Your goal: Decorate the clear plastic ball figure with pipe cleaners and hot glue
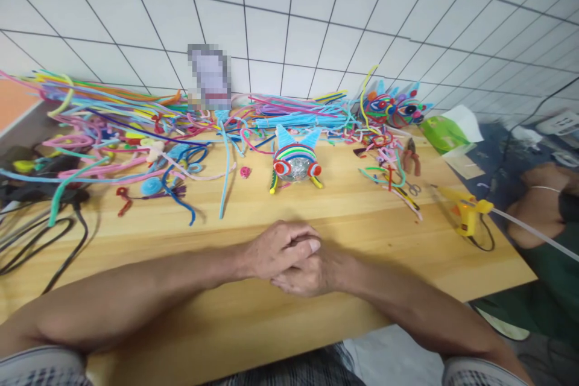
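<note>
My left hand [283,247] is folded over my right hand [310,274] near the table's front edge, fingers closed and clasped together. No object shows in either of them. Just beyond them stands a small animal-head figure [297,160] with blue pointed ears, striped bands on top, a silvery front and red-and-white round eyes. A pink coil [245,172] lies left of it. A light blue pipe cleaner [224,175] stretches toward me, beside a dark blue one [178,196].
Piles of coloured pipe cleaners [298,117] line the tiled wall. Two finished-looking figures [393,105] sit at the back right. Pliers [411,160], scissors [412,188] and a yellow glue gun [468,211] lie on the right. Black cables [76,235] are at left; another person's arm [543,205] is at right.
</note>
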The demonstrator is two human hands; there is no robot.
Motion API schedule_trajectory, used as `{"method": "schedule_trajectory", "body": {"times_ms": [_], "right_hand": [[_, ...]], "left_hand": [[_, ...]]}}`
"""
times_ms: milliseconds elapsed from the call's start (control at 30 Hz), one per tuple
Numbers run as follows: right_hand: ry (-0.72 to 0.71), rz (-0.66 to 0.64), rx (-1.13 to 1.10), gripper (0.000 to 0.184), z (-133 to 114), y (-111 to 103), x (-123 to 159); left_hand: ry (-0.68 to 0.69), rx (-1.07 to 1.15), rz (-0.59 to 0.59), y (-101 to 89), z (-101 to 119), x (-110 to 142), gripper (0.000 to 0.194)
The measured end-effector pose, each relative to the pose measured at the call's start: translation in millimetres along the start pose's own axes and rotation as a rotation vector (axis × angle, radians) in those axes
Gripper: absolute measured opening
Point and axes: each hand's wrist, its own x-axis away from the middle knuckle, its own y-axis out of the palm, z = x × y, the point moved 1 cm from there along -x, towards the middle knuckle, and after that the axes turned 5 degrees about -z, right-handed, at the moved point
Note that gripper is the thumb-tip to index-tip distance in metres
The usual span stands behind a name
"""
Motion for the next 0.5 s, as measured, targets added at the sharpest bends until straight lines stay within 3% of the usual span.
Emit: {"method": "schedule_trajectory", "body": {"times_ms": [133, 400, 500], "right_hand": [[0.007, 0.189, 0.073, 0.026, -1.3, -7.4, -5.1], [0.034, 0.145, 0.052, 0.022, -1.2, -2.5, -1.9], [0.022, 0.19, 0.044, 0.023, -1.1, -2.1, -1.7]], "left_hand": [[-0.006, -0.008, 0.004, 0.4, -1.4, 0.3, 0.039], [-0.027, 0.013, 0.007, 0.2, -1.3, -0.8, 0.038], [-0.027, 0.007, 0.011, 0.1, -1.3, -1.5, 0.036]]}}
